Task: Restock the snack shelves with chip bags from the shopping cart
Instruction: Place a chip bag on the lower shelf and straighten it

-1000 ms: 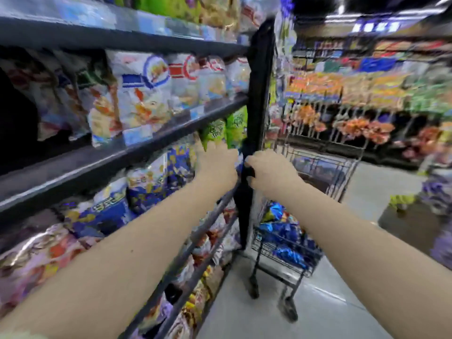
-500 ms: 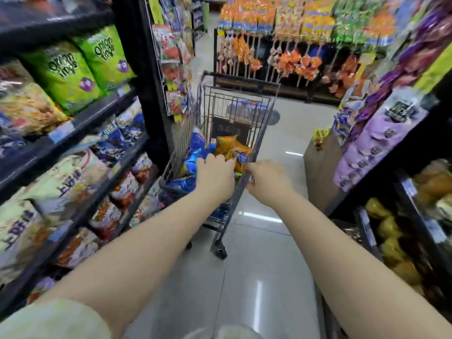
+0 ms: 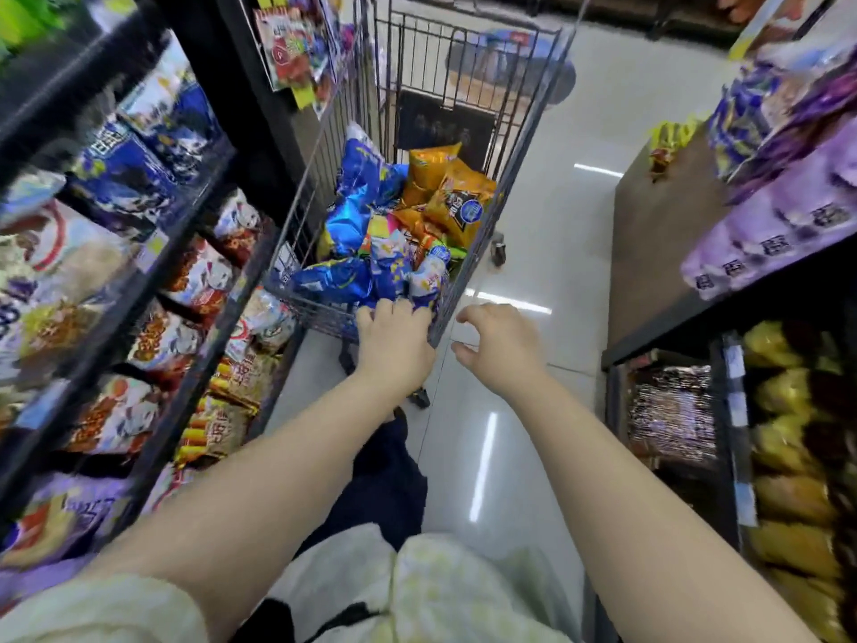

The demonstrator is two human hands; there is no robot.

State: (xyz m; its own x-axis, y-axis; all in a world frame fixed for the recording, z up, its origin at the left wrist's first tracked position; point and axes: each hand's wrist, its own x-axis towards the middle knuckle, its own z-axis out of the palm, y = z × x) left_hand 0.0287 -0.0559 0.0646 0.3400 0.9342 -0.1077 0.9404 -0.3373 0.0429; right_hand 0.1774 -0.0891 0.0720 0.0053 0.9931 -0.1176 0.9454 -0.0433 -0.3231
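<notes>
Head view, looking down a shop aisle. A grey wire shopping cart stands on the glossy pale tiled floor, just beside the black metal snack shelves on the left. The task's goods lie inside the cart's basket: crumpled blue foil chip bags fill the left and near part, and orange chip bags lie against the far right side, the two heaps touching. The left hand grips the cart's near rim, its fingers curled over the top wire next to the nearest blue bags. The right hand hangs just beside the cart's near right corner, apart from it, with fingers half curled, thumb spread, and nothing held. The left shelves carry blue, white and red snack packets in rows, blurred in places. On the right, a second shelf unit holds purple packets above and yellow bags below.
</notes>
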